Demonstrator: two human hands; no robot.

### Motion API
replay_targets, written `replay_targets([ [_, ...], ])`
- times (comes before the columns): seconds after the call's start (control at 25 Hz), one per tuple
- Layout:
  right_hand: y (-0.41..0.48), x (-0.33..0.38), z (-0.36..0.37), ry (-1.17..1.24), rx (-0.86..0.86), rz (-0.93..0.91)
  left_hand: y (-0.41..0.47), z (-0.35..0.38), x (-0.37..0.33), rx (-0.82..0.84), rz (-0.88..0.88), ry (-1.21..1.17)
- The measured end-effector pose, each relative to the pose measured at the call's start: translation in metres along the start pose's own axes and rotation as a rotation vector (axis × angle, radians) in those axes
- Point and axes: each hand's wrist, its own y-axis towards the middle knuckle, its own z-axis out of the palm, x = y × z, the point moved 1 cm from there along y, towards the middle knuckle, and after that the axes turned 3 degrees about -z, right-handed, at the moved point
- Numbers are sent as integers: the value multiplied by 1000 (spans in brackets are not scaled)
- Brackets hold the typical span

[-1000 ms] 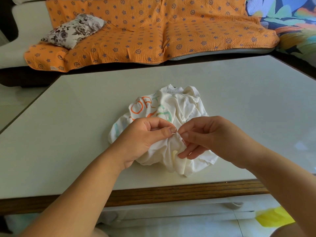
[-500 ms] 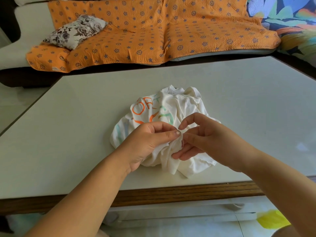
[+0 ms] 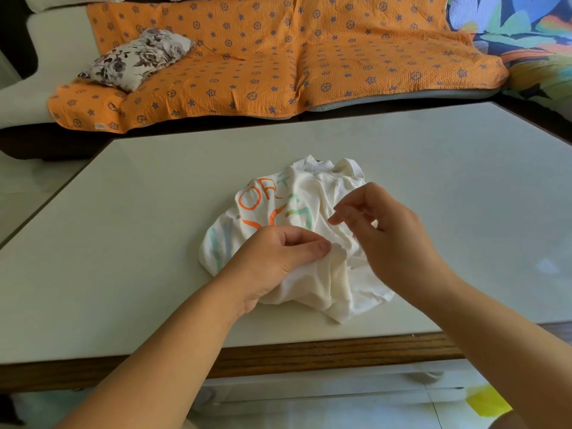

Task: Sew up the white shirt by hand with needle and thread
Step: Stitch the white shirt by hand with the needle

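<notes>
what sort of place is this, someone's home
Most likely a home living room: a sofa under an orange patterned cover, a floral cushion on it, and a white-topped table with the white shirt on it.

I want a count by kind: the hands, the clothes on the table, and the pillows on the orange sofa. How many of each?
Hands: 2, left hand and right hand
Clothes: 1, white shirt
Pillows: 1, flowered pillow
Total: 4
</notes>
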Motion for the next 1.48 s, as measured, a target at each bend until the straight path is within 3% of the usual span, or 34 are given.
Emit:
replay_targets([
  [0.2,15,3,-11,832,71,354,-2,-1,-2,60,-29,51],
  [0.32,25,-4,-16,1024,14,378,-3,-1,-4,111,-27,119],
  [0.44,38,-16,-25,841,-95,301,-3,-3,-5,137,-18,142],
  [0.64,47,-32,-38,173,-299,169,-4,-11,-6,148,-13,144],
  [0.72,43,-31,-34,-30,-179,181,-4,-13,-6,139,-4,146],
  [0.84,28,-23,-23,-220,178,77,-2,-14,-5,141,7,141],
  [0.96,15,-7,-19,-217,423,37,-1,-13,-7,133,10,133],
  [1.12,7,0,-17,-184,476,44,-3,-12,-7,126,3,133],
  [1.24,7,0,-17,-184,392,-10,-3,-12,-6,113,-8,139],
  [1.48,23,-9,-30,-240,48,12,-2,-13,-6,95,-8,141],
])
